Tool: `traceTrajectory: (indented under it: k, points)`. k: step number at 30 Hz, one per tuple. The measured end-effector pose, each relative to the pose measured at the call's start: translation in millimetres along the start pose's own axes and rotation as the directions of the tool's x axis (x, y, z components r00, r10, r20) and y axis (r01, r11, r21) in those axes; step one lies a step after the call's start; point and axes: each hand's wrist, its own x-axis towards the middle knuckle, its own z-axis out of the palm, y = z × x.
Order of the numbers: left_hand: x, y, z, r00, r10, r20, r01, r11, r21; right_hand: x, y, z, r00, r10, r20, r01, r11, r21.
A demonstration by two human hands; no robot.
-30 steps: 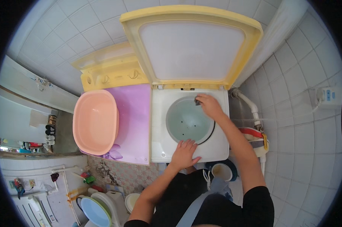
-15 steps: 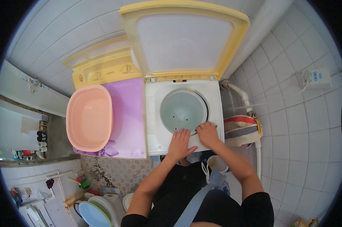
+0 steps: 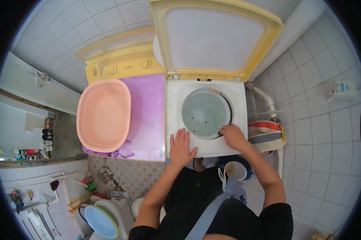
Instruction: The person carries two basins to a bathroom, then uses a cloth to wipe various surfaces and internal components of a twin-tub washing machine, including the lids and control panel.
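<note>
My left hand (image 3: 181,148) lies flat with its fingers outstretched on the white top panel (image 3: 175,105) of a twin-tub washing machine, near the front edge. At the lower right rim of the round grey spin tub (image 3: 206,114), my right hand (image 3: 233,137) has its fingers curled in a pinch. A thin black strip (image 3: 231,112) with a tan upper end follows the tub's right rim down to those fingers. What exactly sits under the fingertips is partly hidden. Small dark holes dot the tub's bottom. Its yellow-framed lid (image 3: 222,38) stands raised behind the opening.
A pink basin (image 3: 103,116) sits on the purple lid (image 3: 148,116) at left, in front of yellow dial controls (image 3: 147,64). Right of the machine are a pipe (image 3: 264,96) and a red, white and grey bag (image 3: 264,132). A bucket (image 3: 235,171) stands near my legs.
My left hand has moved left from the tub's front rim onto the white panel. My right hand stays near the lower right rim. The whole view has shifted slightly.
</note>
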Motion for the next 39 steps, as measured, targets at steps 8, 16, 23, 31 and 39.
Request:
traceTrajectory:
  k: [8,16,23,31,39]
  points:
    - [2,-2,5,0.998,-0.017,-0.057,0.013,0.998,-0.065,60,-77,24,0.994,0.014,0.108,-0.054,0.922,0.384]
    - [20,-8,2,0.98,-0.099,-0.171,0.081,0.99,-0.112,88,-99,27,0.973,0.176,-0.146,-0.065,0.824,0.563]
    - [23,-11,3,0.988,-0.085,-0.131,0.079,0.996,-0.048,119,-102,22,0.965,0.253,-0.074,-0.154,0.771,0.618]
    - [20,-10,-2,0.99,-0.074,-0.123,0.071,0.997,-0.028,211,-54,19,0.857,0.495,-0.147,-0.259,0.659,0.707]
    - [25,-6,-2,0.988,-0.085,-0.125,0.082,0.996,-0.028,223,-47,56,0.56,0.791,-0.248,-0.204,0.422,0.883]
